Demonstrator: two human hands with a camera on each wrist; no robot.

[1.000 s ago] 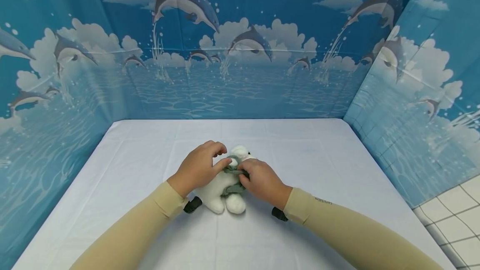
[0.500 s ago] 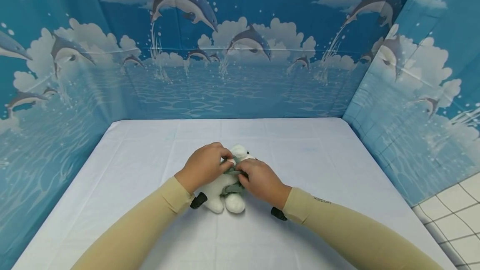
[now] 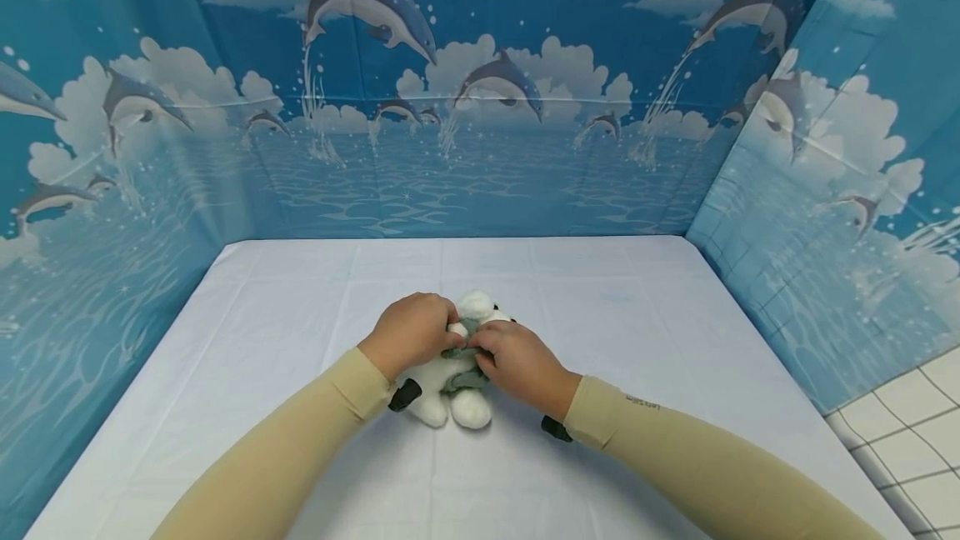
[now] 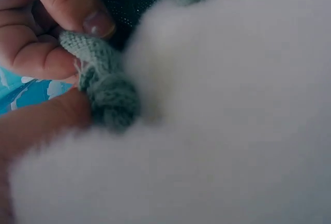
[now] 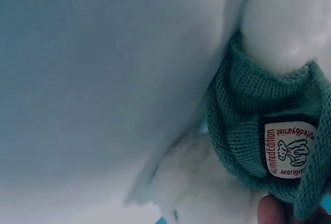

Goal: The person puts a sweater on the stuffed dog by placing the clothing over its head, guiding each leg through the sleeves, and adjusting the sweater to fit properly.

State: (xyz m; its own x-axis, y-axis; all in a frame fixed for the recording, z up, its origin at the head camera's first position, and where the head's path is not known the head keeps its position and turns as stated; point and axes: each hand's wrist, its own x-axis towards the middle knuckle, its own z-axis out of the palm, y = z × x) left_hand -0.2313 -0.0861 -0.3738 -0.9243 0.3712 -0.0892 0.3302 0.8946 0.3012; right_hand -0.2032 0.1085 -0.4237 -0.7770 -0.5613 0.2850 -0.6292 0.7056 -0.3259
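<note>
A white plush toy (image 3: 430,402) with a dark eye lies on the white-covered table, its head at the far end. Around its body is a green knitted sweater (image 5: 243,131), which bears a printed label (image 5: 290,150) in the right wrist view. My left hand (image 3: 412,330) pinches the knit by one of the toy's small white limbs. Opposite it, my right hand (image 3: 521,361) grips the sweater's edge near the neck, partly covering the toy's face. Close up in the left wrist view, fingers (image 4: 75,4) hold a bunched knit edge beside blurred white fur.
The white tablecloth (image 3: 622,307) spreads around the toy. Blue curtains (image 3: 480,177) printed with dolphins stand behind and at both sides. Black devices (image 3: 405,395) sit under the wrists. White tiles (image 3: 911,432) show at the lower right.
My left hand has moved right and slightly nearer, its fingers closing from spread onto the knit. The right hand keeps its grip with a small shift, and the toy stays in place.
</note>
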